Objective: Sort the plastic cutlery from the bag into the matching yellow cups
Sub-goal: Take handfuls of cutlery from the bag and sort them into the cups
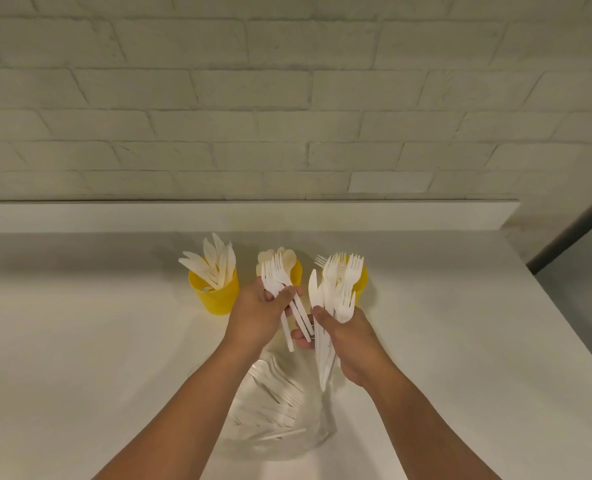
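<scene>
Three yellow cups stand in a row on the white counter. The left cup (215, 296) holds white knives, the middle cup (296, 271) holds spoons, the right cup (361, 277) holds forks. My left hand (256, 315) grips a few white forks (279, 277) in front of the middle cup. My right hand (351, 341) holds a mixed bunch of cutlery (329, 306), with knives and forks showing, just in front of the right cup. A clear plastic bag (273, 410) with several more white pieces lies on the counter below my hands.
A white brick wall with a low ledge (246, 216) runs behind the cups. The counter's right edge (564, 323) slants down toward a grey floor. Bare counter lies to the left and right of the bag.
</scene>
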The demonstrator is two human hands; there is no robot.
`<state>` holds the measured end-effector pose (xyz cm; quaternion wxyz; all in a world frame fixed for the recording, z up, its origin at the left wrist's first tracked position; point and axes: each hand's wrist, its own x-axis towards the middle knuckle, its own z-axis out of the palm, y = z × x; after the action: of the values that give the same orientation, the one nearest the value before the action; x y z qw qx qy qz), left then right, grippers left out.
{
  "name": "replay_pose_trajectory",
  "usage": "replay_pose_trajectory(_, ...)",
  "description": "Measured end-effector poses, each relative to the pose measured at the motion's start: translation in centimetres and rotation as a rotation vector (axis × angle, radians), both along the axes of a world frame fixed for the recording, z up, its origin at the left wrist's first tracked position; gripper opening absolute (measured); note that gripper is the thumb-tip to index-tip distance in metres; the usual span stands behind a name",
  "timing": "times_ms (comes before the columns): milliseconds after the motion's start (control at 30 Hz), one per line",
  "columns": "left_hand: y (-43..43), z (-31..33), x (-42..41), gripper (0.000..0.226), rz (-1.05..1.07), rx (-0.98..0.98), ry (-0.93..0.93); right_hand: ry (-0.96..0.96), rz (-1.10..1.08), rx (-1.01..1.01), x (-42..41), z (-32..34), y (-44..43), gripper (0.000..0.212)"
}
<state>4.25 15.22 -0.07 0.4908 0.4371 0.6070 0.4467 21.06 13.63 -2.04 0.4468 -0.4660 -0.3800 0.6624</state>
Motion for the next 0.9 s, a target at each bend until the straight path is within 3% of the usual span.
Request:
replay_pose_trajectory(333, 5.7, 4.7, 2.9, 0.011, -0.043, 0.286, 0.079, 0.01, -0.307, -0.089, 5.1, -0.4, 0.6, 0.019)
replay_pose_trajectory(567, 9.7, 2.2, 7.9, 0.007, -0.216, 0.244, 0.199, -0.028, -0.303, -0.023, 8.3, 0.5, 1.2, 0.016)
replay_pose_trajectory(633, 10.5, 0.5, 8.2, 0.025, -0.249, 0.216, 0.237, -0.034, -0.267, -0.003, 8.7, 0.7, 1.2, 0.017)
replay_pose_trajectory(900, 9.3, -0.1, 8.3, 0.058, -0.364, 0.267, 0.367, 0.014, -0.224, 0.007, 9.7, 0.8, 1.8, 0.021)
